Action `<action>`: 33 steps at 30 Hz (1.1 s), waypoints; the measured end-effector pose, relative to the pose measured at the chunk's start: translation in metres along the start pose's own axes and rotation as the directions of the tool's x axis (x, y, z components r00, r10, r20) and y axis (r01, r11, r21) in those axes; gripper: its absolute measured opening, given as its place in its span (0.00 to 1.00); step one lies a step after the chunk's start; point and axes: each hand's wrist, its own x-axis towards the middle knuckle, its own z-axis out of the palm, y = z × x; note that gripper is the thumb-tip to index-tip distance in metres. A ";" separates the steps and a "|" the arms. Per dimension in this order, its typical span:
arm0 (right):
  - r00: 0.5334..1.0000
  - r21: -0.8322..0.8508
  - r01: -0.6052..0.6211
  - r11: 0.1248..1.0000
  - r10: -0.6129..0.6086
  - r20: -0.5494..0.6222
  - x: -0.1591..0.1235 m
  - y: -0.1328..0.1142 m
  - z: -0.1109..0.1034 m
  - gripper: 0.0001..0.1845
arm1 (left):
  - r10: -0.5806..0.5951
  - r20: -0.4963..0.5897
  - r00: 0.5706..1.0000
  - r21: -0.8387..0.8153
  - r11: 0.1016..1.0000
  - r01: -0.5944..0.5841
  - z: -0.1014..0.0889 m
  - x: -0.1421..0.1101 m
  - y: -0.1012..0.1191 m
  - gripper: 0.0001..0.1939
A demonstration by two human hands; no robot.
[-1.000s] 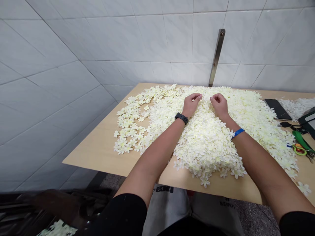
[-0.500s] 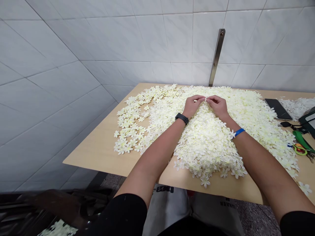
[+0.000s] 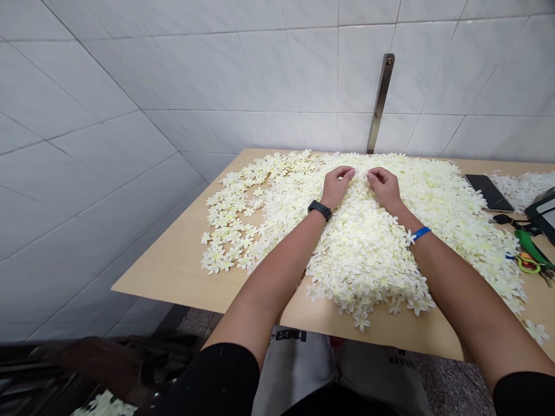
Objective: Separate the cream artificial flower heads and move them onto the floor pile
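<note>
A broad pile of white artificial flowers (image 3: 368,254) with yellowish centres covers much of the wooden table. Above the back of the heap, my left hand (image 3: 337,186) is closed in a pinch, thumb against forefinger. Across a small gap, my right hand (image 3: 385,188) pinches in the same way, its fingertips turned toward the left. Whatever is between the fingertips is too small to make out against the white petals. One loose flower (image 3: 410,237) rests against the blue wristband (image 3: 420,233) on my right wrist.
The wooden table (image 3: 169,266) stands by a tiled wall. To the right lie a dark phone (image 3: 489,192), a heap of white bits (image 3: 522,188), green-handled scissors (image 3: 528,264) and a dark case (image 3: 544,211). More flowers (image 3: 104,404) are low at the left.
My fingertips, which met over the pile, are now a little apart. The left hand has shifted slightly left, the right slightly right. The pile looks the same.
</note>
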 end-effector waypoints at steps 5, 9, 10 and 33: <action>0.990 -0.062 0.011 0.998 -0.019 -0.139 0.001 0.000 0.000 0.11 | -0.039 -0.007 0.999 -0.021 0.999 0.038 0.001 0.001 -0.001 0.06; 0.982 -0.082 0.050 0.995 -0.064 -0.179 0.001 -0.002 0.000 0.10 | -0.011 0.010 1.000 -0.038 0.999 0.011 0.001 0.000 0.000 0.06; 0.986 -0.070 0.049 0.996 -0.059 -0.157 0.000 -0.002 0.000 0.10 | 0.000 0.016 1.000 -0.040 0.999 0.000 0.001 0.000 0.001 0.06; 0.999 0.014 -0.035 0.999 0.036 -0.016 -0.003 -0.009 0.002 0.10 | 0.028 0.021 0.999 0.050 0.998 -0.029 0.001 -0.003 0.004 0.07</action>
